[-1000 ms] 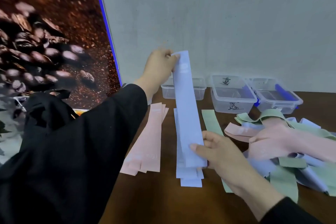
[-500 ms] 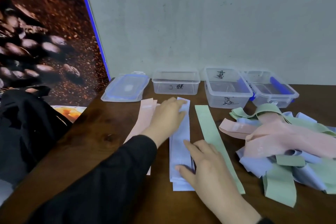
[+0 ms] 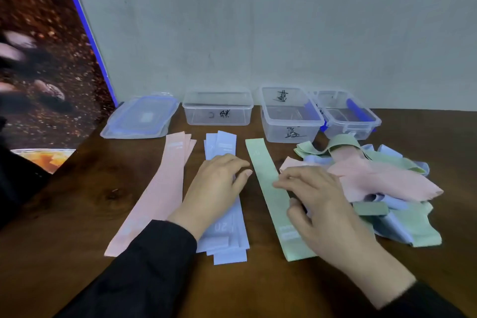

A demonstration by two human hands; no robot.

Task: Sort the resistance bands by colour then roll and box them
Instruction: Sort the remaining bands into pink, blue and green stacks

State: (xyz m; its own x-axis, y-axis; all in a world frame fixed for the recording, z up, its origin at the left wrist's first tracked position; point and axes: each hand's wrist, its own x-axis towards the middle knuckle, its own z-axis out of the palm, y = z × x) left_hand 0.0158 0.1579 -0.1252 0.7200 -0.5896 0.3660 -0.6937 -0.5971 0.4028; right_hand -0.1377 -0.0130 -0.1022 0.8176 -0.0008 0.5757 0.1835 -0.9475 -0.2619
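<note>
**Both hands rested on the sorted bands**

Nearest to me, my left hand (image 3: 216,188) lay flat on the blue stack (image 3: 224,214) in the middle of the table (image 3: 77,214), its fingers straight and close together, pressing the bands down. My right hand (image 3: 317,204) lay beside it over the green band (image 3: 273,196), with the fingers relaxed and a little spread; I could not tell if the thumb pinched anything. The pink stack (image 3: 160,193) lay to the left of the blue one, apart from it, and all three rows ran from the near edge toward the far edge. To the right, the unsorted pile (image 3: 382,183) of pink, green and blue bands lay tangled, touching the fingertips of my right hand. Along the far edge, by the wall, stood three clear boxes: the left box (image 3: 218,111), the middle box (image 3: 291,116) and the right box (image 3: 348,116). A lid (image 3: 142,119) lay at the far left corner.
</note>
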